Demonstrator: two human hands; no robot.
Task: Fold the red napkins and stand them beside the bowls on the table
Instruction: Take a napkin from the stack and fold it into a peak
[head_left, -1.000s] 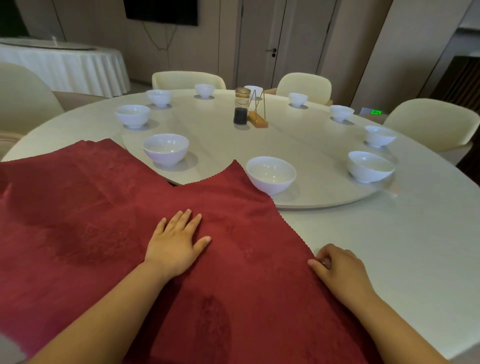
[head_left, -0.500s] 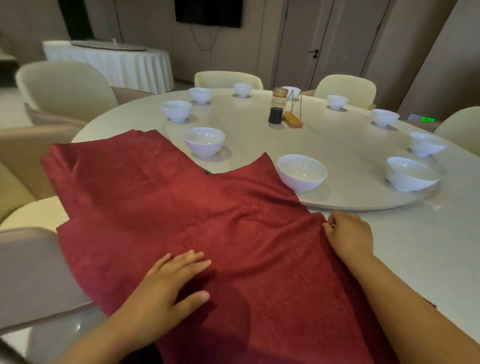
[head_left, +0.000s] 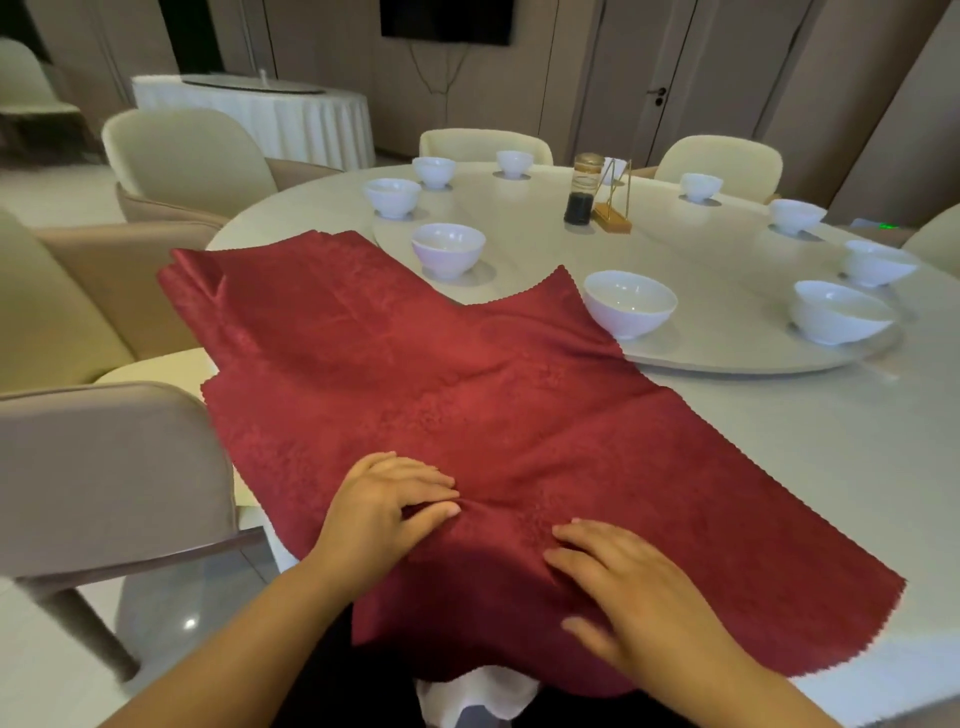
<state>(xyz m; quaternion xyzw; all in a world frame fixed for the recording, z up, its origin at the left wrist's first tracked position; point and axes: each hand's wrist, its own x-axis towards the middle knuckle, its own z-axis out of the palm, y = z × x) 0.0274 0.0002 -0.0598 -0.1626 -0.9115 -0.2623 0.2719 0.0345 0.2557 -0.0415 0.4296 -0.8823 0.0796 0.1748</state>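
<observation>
**Presently: napkin spread flat, both hands on its near end**

Head view. The top red napkin (head_left: 519, 415) lies unfolded on the round table (head_left: 831, 467). Its near end hangs over the table edge towards the person. Its far corner rests on the raised turntable (head_left: 727, 361), just beside the near bowl (head_left: 628, 304); I cannot tell whether cloth and bowl touch. A lower red napkin (head_left: 291, 301) lies under it and runs out to the left, past the table edge, with a second bowl (head_left: 448, 249) near its far border.

The left hand (head_left: 384, 509) rests on the top napkin, fingers close together and almost straight, pointing right. The cloth puckers between thumb and forefinger; I cannot tell whether it is pinched there. The right hand (head_left: 639, 597) lies flat on the same napkin near the table edge, fingers spread wide and holding nothing; it is slightly blurred. The two hands are near each other, not touching.

More white bowls stand round the turntable. A jar (head_left: 584, 189) with dark contents and a wooden stand (head_left: 615, 210) sit side by side near its far side.
</observation>
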